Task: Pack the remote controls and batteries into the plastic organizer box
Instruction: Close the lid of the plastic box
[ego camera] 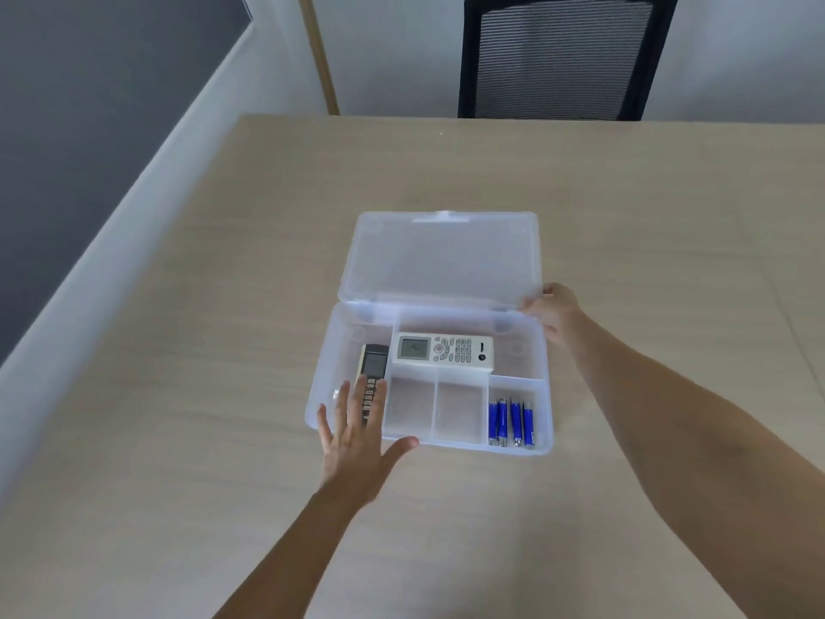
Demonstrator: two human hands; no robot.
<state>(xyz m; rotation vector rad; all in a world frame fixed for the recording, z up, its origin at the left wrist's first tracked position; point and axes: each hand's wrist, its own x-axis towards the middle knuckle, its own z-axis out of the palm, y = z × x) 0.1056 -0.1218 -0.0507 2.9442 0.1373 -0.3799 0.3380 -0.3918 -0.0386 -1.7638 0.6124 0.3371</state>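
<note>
The clear plastic organizer box (547, 350) lies on the table with its lid (442, 261) folded back flat. A white remote (443, 352) rests across the back compartment. A dark remote (371, 373) lies in the left compartment. Several blue batteries (511, 422) lie in the front right compartment. The two middle front compartments hold nothing. My left hand (357, 440) hovers with fingers spread over the box's front left corner, partly covering the dark remote. My right hand (553, 312) grips the lid's near right corner at the hinge.
The box sits near the middle of a light wooden table (178, 350). A black mesh office chair (558, 55) stands behind the table's far edge. A white wall ledge runs along the left.
</note>
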